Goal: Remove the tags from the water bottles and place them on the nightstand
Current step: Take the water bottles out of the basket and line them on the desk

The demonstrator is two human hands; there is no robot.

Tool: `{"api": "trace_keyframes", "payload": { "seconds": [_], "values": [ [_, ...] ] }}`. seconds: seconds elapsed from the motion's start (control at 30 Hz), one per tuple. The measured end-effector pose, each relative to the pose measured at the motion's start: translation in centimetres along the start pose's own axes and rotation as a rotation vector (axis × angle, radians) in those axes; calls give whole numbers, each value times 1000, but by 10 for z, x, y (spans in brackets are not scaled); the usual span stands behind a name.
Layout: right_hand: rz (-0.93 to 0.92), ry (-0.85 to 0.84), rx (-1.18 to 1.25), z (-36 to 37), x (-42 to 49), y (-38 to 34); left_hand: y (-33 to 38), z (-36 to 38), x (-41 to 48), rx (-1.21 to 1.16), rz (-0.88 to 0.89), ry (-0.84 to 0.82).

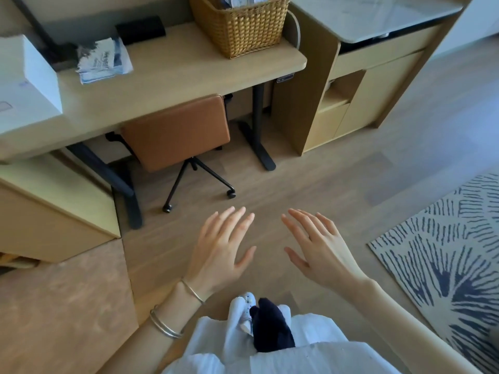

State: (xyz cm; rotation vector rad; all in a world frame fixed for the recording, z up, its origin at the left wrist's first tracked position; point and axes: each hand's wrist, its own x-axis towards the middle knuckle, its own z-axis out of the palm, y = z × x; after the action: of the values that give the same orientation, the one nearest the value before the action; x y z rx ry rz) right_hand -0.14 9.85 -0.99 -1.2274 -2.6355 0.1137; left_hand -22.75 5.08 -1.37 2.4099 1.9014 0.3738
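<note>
My left hand [220, 251] and my right hand [318, 248] are held out side by side over the wooden floor, palms down, fingers straight and spread. Neither holds anything. Two thin metal bangles ring my left wrist. No water bottle, tag or nightstand can be made out in this view.
A light wooden desk [172, 76] stands ahead with a wicker basket [243, 25], a stack of papers [104, 60] and a white box [27, 76] on it. A brown chair [178, 130] is tucked under it. A wooden cabinet [359, 98] stands right, a patterned rug [445, 255] lies lower right.
</note>
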Motion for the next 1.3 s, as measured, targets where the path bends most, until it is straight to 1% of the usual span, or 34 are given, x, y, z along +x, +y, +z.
{"api": "trace_keyframes", "payload": {
  "seconds": [0.13,0.27,0.43,0.6,0.8,1.07,1.2,1.3],
  "values": [
    [7,47,-15,-6,44,0,-30,-14,26,15,12,34],
    [17,80,-7,-3,67,2,-45,-16,43,7,-6,63],
    [-1,64,8,11,89,20,-55,1,71,-23,-11,50],
    [-14,20,5,20,124,62,-63,16,118,-26,-19,38],
    [-23,-10,-5,17,190,133,-72,19,206,-8,-30,56],
    [-63,53,-30,-16,296,213,-88,3,328,36,-75,165],
    [-70,78,-5,-14,331,236,-101,4,364,39,-121,185],
    [-77,67,13,-4,351,245,-111,13,386,38,-142,174]
  ]
}}
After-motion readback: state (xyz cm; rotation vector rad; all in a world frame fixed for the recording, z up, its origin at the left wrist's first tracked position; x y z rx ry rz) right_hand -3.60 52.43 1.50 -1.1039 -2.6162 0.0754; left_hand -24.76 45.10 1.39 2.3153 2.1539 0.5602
